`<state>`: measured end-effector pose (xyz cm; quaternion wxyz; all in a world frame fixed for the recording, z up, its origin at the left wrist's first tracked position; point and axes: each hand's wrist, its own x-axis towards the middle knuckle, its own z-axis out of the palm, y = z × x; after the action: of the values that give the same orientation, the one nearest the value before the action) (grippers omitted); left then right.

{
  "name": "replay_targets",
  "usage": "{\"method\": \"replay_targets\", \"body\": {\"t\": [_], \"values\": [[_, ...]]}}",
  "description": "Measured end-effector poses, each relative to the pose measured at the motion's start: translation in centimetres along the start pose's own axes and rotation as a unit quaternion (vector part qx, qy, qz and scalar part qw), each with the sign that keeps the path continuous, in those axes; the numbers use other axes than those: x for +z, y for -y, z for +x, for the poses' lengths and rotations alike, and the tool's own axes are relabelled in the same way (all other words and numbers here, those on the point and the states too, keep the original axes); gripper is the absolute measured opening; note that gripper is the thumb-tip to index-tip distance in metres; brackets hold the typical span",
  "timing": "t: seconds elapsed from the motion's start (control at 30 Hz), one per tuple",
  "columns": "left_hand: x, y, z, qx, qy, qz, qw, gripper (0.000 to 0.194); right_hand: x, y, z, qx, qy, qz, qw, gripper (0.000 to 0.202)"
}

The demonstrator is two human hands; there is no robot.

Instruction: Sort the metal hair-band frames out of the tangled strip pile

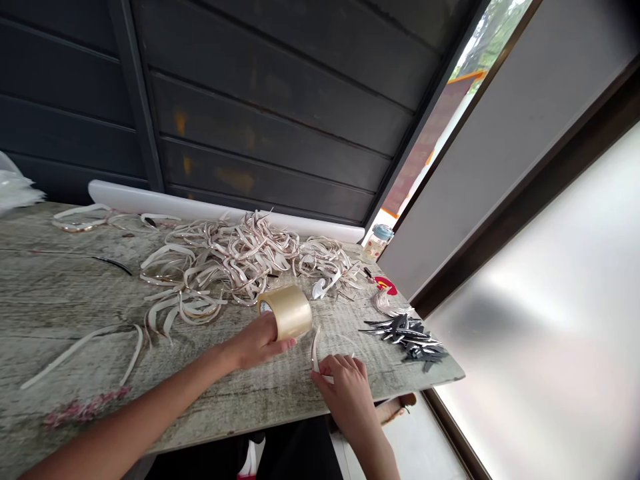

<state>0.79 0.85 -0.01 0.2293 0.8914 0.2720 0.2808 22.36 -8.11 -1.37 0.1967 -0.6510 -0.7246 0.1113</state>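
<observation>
Weathered grey table (215, 393) against a dark panelled wall (280, 87), frosted glass (560, 300) off to the right. Left hand (261, 343) grasps a wide roll of clear tape (295, 313), fingers inside its core, above the table's middle. Right hand (346, 383) – just beside it, near the front edge – pinches a thin, pale curved strip (315, 350). Beyond both hands lies a tangled heap of similar strips (240, 257); at the table's right end – a small pile of black pieces (413, 340), with a blue-lidded jar (377, 243) farther back.

Tape roll (296, 315) in the left fingers (267, 328), curved pale strip (315, 352) in the right fingers (337, 366) — tangled strips (240, 257) beyond.
</observation>
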Motion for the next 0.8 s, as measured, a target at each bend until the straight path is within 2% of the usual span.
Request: {"method": "replay_targets", "body": {"t": [0.1,0.17,0.23,0.3,0.33,0.4,0.5,0.57,0.7,0.8], "values": [[0.0,0.4,0.1,-0.033,0.02,-0.097,0.995,0.039,-1.0,0.6,-1.6,-0.02,0.018,0.093,0.995,0.013],[0.0,0.7,0.3,-0.065,0.02,-0.165,0.984,0.042,-1.4,1.4,-3.5,-0.032,0.062,0.217,0.974,0.015],[0.0,0.9,0.4,-0.098,0.022,-0.216,0.971,0.045,-1.0,2.0,-5.7,-0.034,0.136,0.355,0.924,0.018],[-0.2,1.0,0.4,-0.125,0.03,-0.239,0.963,0.048,0.5,2.4,-7.7,-0.026,0.207,0.454,0.866,0.028],[-0.2,1.0,0.4,-0.132,0.036,-0.242,0.96,0.048,1.5,2.4,-8.5,-0.019,0.228,0.485,0.844,0.034],[-0.4,0.8,0.4,-0.139,0.047,-0.242,0.959,0.048,3.8,2.2,-9.6,0.003,0.239,0.519,0.82,0.041],[-0.4,0.6,0.5,-0.143,0.058,-0.248,0.956,0.046,6.4,1.7,-9.7,0.067,0.202,0.527,0.822,0.048],[-0.4,0.7,0.8,-0.149,0.063,-0.262,0.951,0.045,7.1,1.8,-9.3,0.104,0.18,0.528,0.823,0.052],[-0.1,1.1,2.2,-0.147,0.064,-0.317,0.935,0.045,6.8,2.6,-8.3,0.126,0.172,0.558,0.802,0.05],[0.3,1.0,3.2,-0.161,0.022,-0.377,0.912,0.053,6.6,2.9,-7.8,0.124,0.149,0.54,0.819,0.049]]}}
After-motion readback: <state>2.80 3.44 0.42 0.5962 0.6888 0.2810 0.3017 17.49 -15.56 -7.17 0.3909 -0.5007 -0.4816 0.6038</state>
